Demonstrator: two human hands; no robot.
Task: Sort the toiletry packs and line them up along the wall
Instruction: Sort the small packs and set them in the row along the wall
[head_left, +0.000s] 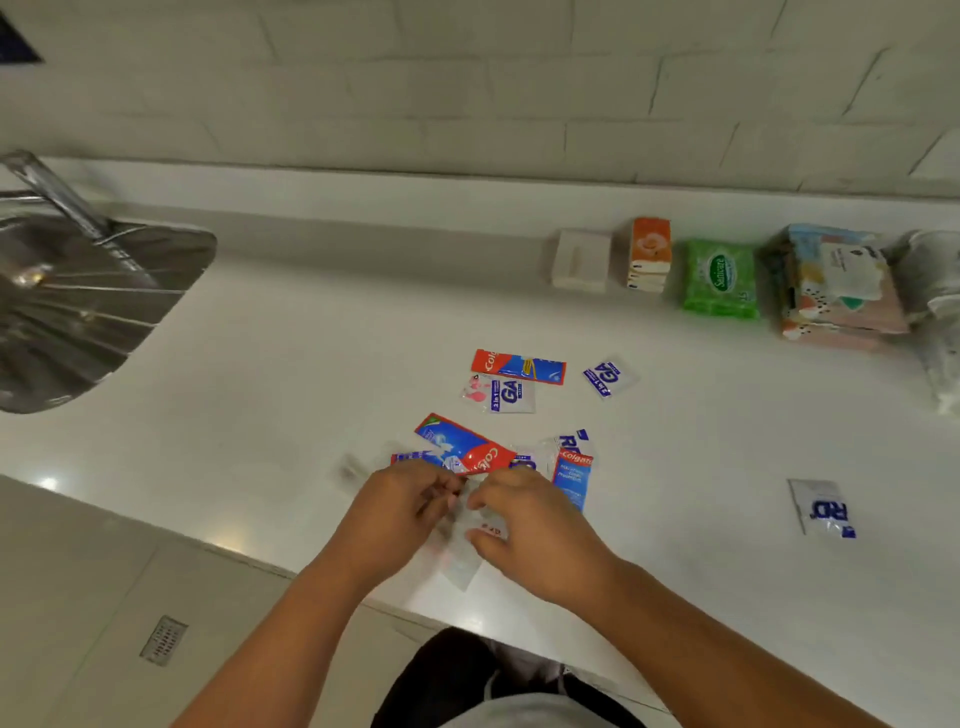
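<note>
A person stands at a white countertop (311, 364) whose left end holds a steel sink (78, 312). Larger packs are lined up along its back edge against the tiled wall toward the right corner: a floral-print pack (836, 291), a green wipes pack (719, 278), an orange tissue pack (649, 252) standing upright, and a white box (581, 260) at the row's left end. Near the front edge, the left hand (395, 514) and right hand (540, 525) meet, fingers curled, both pinching the top of a clear sachet (462, 556) that hangs blurred between them. Small sachets lie scattered mid-counter, well apart from the row. A red-and-blue toothpaste sachet (462, 444) lies just beyond the fingertips, a second (571, 478) lies beside the right hand, and a third (519, 366) farther back overlaps a blue-and-white GA sachet (501, 395). Another GA sachet (608, 376) sits to its right, and an RD sachet (823, 509) lies alone toward the right end.
</note>
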